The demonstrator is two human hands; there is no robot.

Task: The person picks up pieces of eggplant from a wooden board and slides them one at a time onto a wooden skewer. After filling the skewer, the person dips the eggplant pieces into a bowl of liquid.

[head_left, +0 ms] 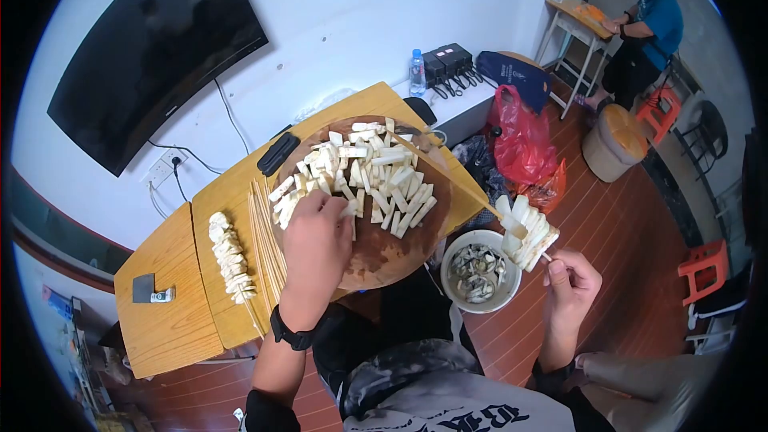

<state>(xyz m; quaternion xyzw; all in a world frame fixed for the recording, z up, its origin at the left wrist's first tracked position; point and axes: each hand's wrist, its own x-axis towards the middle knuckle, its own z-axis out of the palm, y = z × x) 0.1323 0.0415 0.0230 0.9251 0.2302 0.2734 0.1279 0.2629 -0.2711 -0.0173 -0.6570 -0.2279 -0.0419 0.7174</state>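
Observation:
Pale cut strips [388, 168] lie heaped on a round wooden board [384, 260]. My left hand [318, 236] reaches over the board's left part, its fingers bent down at the edge of the heap; what its fingertips hold, if anything, is hidden. My right hand [572, 284] is closed on the lower end of a skewer, out to the right of the board. Several pale pieces [528, 232] are threaded on that skewer, which tilts up to the left. Bare sticks [264, 232] lie left of the board. Farther left, filled skewers [230, 260] lie on the wooden table [180, 280].
A white bowl [512, 282] with dark and pale pieces stands below the board's right side. Red bags [522, 140], a bin [612, 148] and red stools [704, 272] are at the right. A person [660, 24] stands at a small desk [578, 20].

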